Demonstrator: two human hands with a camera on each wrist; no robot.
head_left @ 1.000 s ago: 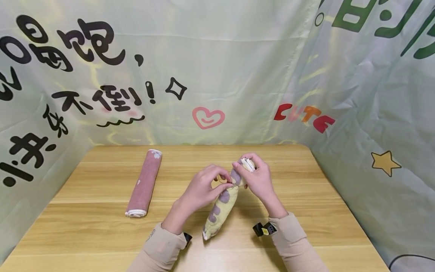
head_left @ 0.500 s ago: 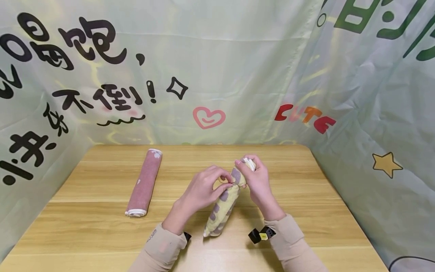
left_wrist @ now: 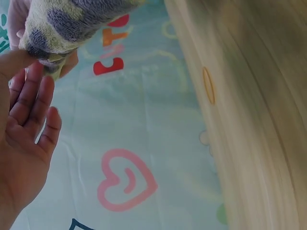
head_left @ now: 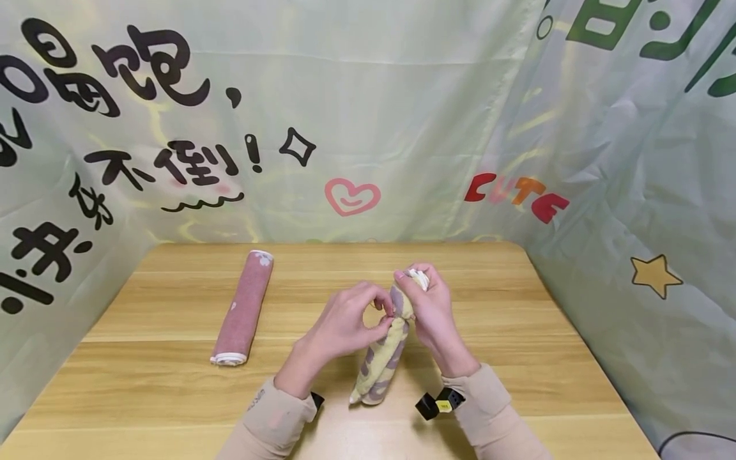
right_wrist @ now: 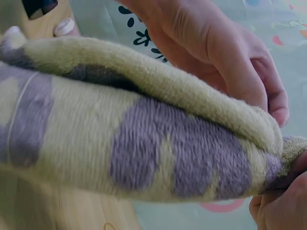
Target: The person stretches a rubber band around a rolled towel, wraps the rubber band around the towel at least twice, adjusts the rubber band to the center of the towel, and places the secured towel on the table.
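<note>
A yellow towel with purple patches, rolled up, slants between both hands and narrows to a tight waist near its upper end. My left hand pinches it at that waist with thumb and fingertips; in the left wrist view the other fingers of the left hand stretch out loosely. My right hand grips the short upper part, with white edging showing above the thumb. The right wrist view has the towel close up, a folded layer lying along its length. Whatever cinches the waist is hidden.
A pink rolled towel with white ends lies to the left on the wooden table. A thin orange-yellow loop lies near the table's far edge in the left wrist view. A printed cloth hangs behind and at both sides.
The yellow towel has turned about its length, bringing a lengthwise fold into view, and its lower end has shifted slightly right. My right wrist has rotated a little; the left hand stays at the waist.
</note>
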